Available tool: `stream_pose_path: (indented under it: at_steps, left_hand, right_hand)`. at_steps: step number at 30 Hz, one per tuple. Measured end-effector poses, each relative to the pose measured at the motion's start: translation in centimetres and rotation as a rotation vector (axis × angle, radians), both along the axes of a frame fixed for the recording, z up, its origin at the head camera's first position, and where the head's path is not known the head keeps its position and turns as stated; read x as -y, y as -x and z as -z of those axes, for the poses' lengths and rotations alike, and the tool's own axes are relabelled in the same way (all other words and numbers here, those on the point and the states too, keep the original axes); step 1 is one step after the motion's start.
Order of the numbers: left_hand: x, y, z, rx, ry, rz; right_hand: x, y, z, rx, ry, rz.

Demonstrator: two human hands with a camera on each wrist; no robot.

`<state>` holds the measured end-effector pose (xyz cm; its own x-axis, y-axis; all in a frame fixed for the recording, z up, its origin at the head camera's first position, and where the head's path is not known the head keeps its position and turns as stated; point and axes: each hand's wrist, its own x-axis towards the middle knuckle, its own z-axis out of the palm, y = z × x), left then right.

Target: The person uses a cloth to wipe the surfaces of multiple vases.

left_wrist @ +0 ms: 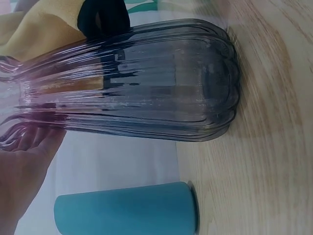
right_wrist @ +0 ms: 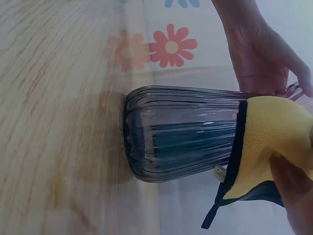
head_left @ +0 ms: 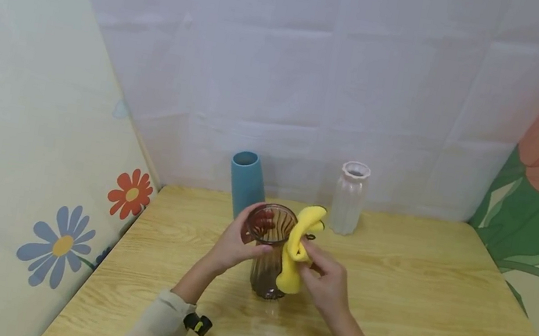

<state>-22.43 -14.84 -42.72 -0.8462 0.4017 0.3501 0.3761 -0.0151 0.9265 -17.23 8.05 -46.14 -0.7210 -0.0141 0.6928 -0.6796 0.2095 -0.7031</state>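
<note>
White sheeting [head_left: 273, 74] is hanging behind the work, and a wood-grained table [head_left: 416, 309] is spreading out below it. Near the middle of the tabletop, a ribbed, purple-grey glass vase [head_left: 266, 267] is standing roughly upright, its base seemingly meeting the wood, while a blue vase [head_left: 247, 185] is standing behind it to the left and a white vase [head_left: 347, 207] behind it to the right. The left hand [head_left: 231, 249] is curling round the glass vase's neck just under the flared rim, thumb in front. The right hand [head_left: 328, 280] is pinching a folded yellow cloth [head_left: 290, 274] between thumb and fingers, holding it along the vase's right side. Judging by its look, the glass is probably being rather heavy, stiff, slick and breakable, so the narrowed neck is offering a sensible hold, with the ribs perhaps adding some grip; the cloth is looking light, soft and easily bunched. In the head view, the glass vase and left hand are hiding the blue vase's foot; folds are covering some right fingertips, cloth-to-glass contact is proving hard to confirm, and the cloth's small label [right_wrist: 220, 173] is showing too small for reading.
</note>
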Motion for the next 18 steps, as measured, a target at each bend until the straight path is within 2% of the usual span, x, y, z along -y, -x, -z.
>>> stream_pose_path:
  at_steps: [8, 18]
  left_hand:
    - [-0.3, -0.1, 0.0, 0.009, 0.025, -0.002]
    - [-0.3, -0.1, 0.2, 0.018, 0.024, -0.007]
  right_hand:
    - [0.3, 0.0, 1.5, -0.133, -0.205, 0.055]
    - [0.5, -0.2, 1.7, -0.174, -0.280, 0.073]
